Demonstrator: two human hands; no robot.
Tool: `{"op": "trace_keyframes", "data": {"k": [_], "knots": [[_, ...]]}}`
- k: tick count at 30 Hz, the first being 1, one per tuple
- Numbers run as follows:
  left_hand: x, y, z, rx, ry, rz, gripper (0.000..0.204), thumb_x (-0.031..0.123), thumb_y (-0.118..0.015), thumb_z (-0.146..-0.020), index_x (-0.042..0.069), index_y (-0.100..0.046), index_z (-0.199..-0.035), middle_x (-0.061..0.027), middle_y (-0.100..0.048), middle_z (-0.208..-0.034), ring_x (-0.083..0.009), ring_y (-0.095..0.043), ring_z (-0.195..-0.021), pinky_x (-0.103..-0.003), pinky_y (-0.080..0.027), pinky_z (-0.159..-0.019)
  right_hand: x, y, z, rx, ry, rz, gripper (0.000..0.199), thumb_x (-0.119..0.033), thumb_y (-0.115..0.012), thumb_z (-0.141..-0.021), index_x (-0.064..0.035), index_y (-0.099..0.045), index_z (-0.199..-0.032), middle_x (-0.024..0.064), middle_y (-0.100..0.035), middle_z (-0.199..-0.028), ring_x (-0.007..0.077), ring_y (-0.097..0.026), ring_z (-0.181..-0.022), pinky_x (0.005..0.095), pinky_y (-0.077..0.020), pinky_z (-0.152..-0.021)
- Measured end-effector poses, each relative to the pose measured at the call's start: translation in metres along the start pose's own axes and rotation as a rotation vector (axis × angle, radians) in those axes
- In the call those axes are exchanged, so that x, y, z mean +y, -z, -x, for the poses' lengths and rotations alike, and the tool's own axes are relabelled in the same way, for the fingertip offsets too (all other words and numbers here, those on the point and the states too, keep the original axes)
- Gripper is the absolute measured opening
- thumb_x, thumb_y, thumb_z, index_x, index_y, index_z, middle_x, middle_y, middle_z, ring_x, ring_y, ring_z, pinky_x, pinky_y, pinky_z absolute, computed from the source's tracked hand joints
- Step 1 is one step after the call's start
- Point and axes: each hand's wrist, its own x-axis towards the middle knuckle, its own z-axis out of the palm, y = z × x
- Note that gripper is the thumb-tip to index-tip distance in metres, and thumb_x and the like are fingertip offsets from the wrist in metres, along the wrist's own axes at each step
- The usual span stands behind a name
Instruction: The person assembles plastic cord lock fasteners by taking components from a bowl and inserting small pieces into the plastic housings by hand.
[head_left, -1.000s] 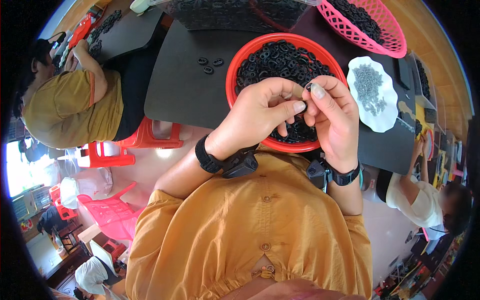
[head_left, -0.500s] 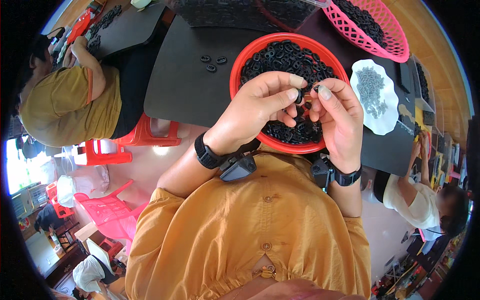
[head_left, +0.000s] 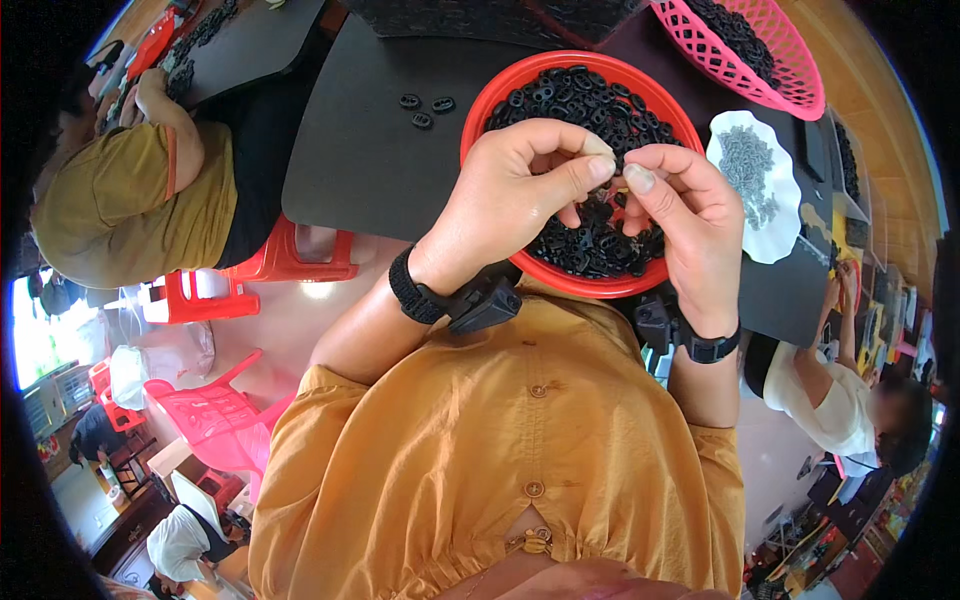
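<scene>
Over a red round basin (head_left: pixel 478 92) full of small black plastic pieces (head_left: pixel 575 100), both my hands meet, fingertips nearly touching. My left hand (head_left: pixel 525 185) is closed in a pinch of thumb and forefinger on a black oval plastic piece, mostly covered by the fingers. Pinched in my right hand (head_left: pixel 685 210) is a tiny black part, pressed up against the left fingertips. A sliver of black (head_left: pixel 618 165) shows between the two hands; its exact shape is hidden. On the dark table (head_left: pixel 365 150), left of the basin, lie three black oval pieces with holes (head_left: pixel 422 121).
A white scalloped dish (head_left: pixel 770 235) of small grey parts stands right of the basin. Beyond it is a pink lattice basket (head_left: pixel 805 60) of black pieces. A dark bin (head_left: pixel 490 25) stands behind. People (head_left: pixel 130 200) sit at left and right, near red stools (head_left: pixel 205 300).
My two hands have come together, bringing the small black part in the right up to the oval piece in the left. The view has shifted slightly.
</scene>
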Motion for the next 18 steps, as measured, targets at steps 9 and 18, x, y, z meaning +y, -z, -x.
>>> {"op": "trace_keyframes", "data": {"k": [9,18], "knots": [[-0.012,0.005,-0.005,0.054,-0.046,-0.046,0.013,0.012,-0.064,-0.091,0.001,-0.062,-0.097,-0.001,-0.063,-0.087,-0.007,-0.056,-0.067,-0.021,-0.048,-0.062,-0.003,0.03,-0.018,-0.272,0.366,1.036,0.009,-0.007,-0.063,-0.079,-0.0026,-0.067,-0.085,0.0121,-0.064,-0.083,0.0304,-0.063,-0.078,0.0366,-0.0511,-0.071],[-0.01,0.006,-0.003,0.055,-0.026,-0.047,0.015,0.013,-0.065,-0.09,0.001,-0.062,-0.098,-0.0013,-0.063,-0.088,-0.0072,-0.057,-0.071,-0.021,-0.048,-0.065,0.0,0.026,-0.025,-0.416,0.315,1.213,0.01,-0.008,-0.059,-0.079,-0.0019,-0.066,-0.083,0.0143,-0.06,-0.079,0.0332,-0.06,-0.08,0.0422,-0.0494,-0.072]]}}
